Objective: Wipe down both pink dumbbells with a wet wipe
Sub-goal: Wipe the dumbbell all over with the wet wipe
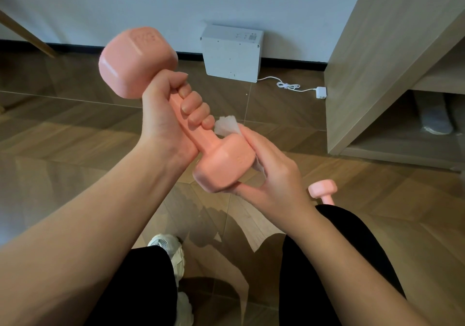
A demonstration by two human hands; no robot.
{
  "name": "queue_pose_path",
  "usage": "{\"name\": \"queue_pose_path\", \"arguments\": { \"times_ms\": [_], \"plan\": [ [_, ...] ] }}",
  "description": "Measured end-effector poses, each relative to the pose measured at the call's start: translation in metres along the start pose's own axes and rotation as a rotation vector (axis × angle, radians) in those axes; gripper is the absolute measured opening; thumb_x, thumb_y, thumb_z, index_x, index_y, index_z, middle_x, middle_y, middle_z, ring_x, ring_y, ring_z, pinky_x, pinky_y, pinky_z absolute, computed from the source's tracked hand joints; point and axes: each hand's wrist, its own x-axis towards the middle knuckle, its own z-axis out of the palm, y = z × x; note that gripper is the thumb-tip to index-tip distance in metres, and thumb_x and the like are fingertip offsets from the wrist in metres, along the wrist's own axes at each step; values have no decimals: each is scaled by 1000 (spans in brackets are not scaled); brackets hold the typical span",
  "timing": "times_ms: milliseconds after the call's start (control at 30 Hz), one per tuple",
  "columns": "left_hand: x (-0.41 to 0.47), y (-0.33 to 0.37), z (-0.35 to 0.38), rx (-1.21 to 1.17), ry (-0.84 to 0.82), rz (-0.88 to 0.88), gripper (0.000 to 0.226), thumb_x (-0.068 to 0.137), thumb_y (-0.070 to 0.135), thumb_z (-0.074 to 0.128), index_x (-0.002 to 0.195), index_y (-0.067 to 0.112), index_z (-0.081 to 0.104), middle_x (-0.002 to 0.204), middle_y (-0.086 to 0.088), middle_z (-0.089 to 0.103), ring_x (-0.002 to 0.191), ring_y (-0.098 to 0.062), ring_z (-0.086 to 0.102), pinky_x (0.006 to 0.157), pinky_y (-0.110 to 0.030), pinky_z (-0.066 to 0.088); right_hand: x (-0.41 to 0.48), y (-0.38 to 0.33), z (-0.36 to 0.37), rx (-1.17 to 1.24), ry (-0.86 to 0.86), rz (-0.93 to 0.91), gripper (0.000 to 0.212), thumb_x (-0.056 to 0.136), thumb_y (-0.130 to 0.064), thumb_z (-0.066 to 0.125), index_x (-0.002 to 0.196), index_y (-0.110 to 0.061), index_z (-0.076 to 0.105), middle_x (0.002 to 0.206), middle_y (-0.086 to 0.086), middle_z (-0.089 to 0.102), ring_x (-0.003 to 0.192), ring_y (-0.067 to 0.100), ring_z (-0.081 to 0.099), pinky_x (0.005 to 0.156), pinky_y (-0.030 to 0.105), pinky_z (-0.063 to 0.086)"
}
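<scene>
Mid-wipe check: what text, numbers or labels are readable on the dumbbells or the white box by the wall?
Nothing legible enough to quote.
Held dumbbell, upper head: embossed marking, motion-blurred, unreadable.
White box: small printed row and square label, too small to read.
Second dumbbell on the floor: no marking visible.

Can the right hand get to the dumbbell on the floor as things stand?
Likely yes, once freed: the right hand grips the wet wipe around the near head of the held dumbbell. The floor dumbbell lies beside the right knee with nothing visible between, though the knee hides part of it.
</scene>
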Motion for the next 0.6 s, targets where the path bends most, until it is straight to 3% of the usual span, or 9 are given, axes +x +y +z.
{"name": "queue_pose_path", "arguments": {
  "times_ms": [100, 300, 467, 533, 600],
  "plan": [
    [2, 2, 0, -70, 21, 16, 36, 86, 21, 45, 52, 21, 34, 47, 6, 20, 41, -13, 17, 42, -24, 25, 1, -2, 2, -45, 59, -174, 83, 74, -17, 83, 142, -2, 38, 147, 5, 42, 141, 19, 39, 114, 36, 37],
    [5, 2, -1, -150, 5, 76, 35, 86, 20, 44, 53, 21, 32, 46, 6, 20, 40, -13, 17, 41, -23, 26, 7, -7, 6, -28, -14, -99, 112, 60, -32, 91, 147, -3, 26, 149, -1, 28, 144, 13, 27, 118, 28, 25],
    [7, -5, 2, -184, 65, 1, 32, 87, 22, 51, 58, 18, 37, 49, 4, 32, 42, -13, 31, 47, -21, 37, 8, -8, 7, -137, 152, -164, 88, 67, -25, 89, 136, 1, 42, 138, 12, 47, 132, 20, 43, 112, 35, 36],
    [7, -6, 1, -184, 160, -58, 29, 86, 22, 58, 62, 16, 42, 51, 2, 41, 43, -15, 42, 50, -21, 44, 8, -3, 6, -309, 158, -262, 78, 72, -25, 85, 134, -3, 43, 136, 17, 52, 131, 25, 46, 117, 47, 27],
    [8, -6, 1, -180, 241, -94, 30, 87, 24, 61, 65, 17, 41, 51, 3, 40, 41, -13, 39, 47, -19, 41, 8, 0, 7, -412, 136, -296, 77, 73, -30, 82, 134, -7, 40, 138, 14, 53, 133, 23, 46, 120, 53, 14]
  ]
}}
